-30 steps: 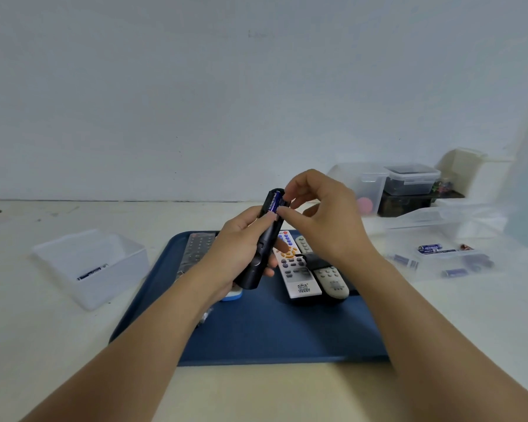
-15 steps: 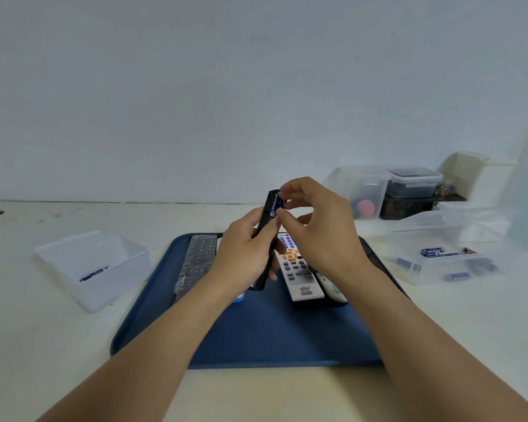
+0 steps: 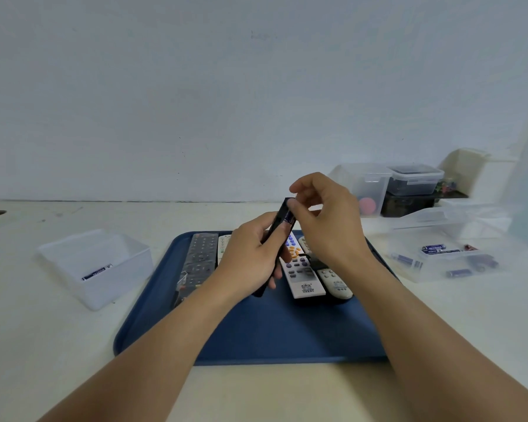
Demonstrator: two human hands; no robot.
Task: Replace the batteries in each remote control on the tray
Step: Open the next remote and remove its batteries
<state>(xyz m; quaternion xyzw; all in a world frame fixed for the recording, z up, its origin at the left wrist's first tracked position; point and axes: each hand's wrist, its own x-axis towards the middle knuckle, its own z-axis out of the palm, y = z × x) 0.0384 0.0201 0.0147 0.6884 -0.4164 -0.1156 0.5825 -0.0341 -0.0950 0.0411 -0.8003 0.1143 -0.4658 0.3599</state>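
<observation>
My left hand (image 3: pixel 250 257) grips a slim black remote (image 3: pixel 279 219) upright above the blue tray (image 3: pixel 256 330). A blue battery (image 3: pixel 288 217) sits in its open compartment near the top. My right hand (image 3: pixel 326 220) has its thumb and fingertips on that battery and the remote's top end. On the tray lie a long black remote (image 3: pixel 199 263), a white remote with coloured buttons (image 3: pixel 302 272) and a smaller white remote (image 3: pixel 333 278). Another white remote (image 3: pixel 224 243) peeks out behind my left hand.
A clear box (image 3: pixel 95 266) left of the tray holds one battery (image 3: pixel 96 272). Right of the tray a clear shallow box (image 3: pixel 445 257) holds several blue batteries. Stacked storage containers (image 3: pixel 409 187) stand at the back right against the wall.
The view has shifted slightly. My left hand has tilted the black remote more upright, and my right-hand fingers have moved from pinching the battery to pressing at the remote's top end.
</observation>
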